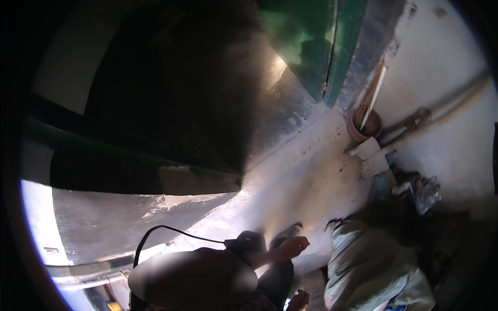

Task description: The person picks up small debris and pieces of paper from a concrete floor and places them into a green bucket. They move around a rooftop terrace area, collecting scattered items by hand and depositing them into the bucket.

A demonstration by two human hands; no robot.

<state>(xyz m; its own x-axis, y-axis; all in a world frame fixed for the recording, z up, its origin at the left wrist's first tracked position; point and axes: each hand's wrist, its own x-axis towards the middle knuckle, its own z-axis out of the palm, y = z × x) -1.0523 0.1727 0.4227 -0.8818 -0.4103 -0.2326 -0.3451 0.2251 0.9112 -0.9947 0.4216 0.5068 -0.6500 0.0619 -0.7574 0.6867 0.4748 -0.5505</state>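
Note:
The view is tilted, with my body at the bottom. My left hand (297,246) hangs over the pale floor near a patterned shoe (292,231), its fingers curled and no object visible in it. Lower down, at the picture's edge, my right hand (299,300) is partly cut off and dim; whether it holds anything is unclear. A large pale cloth or sack (362,260) lies to the right of both hands, apart from them. A black cable (159,226) arches to a dark device (237,243) beside my left forearm. A blurred oval covers part of the body.
Green metal doors (311,42) stand at the top. Against the white wall, a reddish-brown pot (360,134) holds a white pipe (373,97). Beside it lie flat pale slabs (375,163) and crumpled clear plastic (426,196). A large dark opening or panel fills the upper left.

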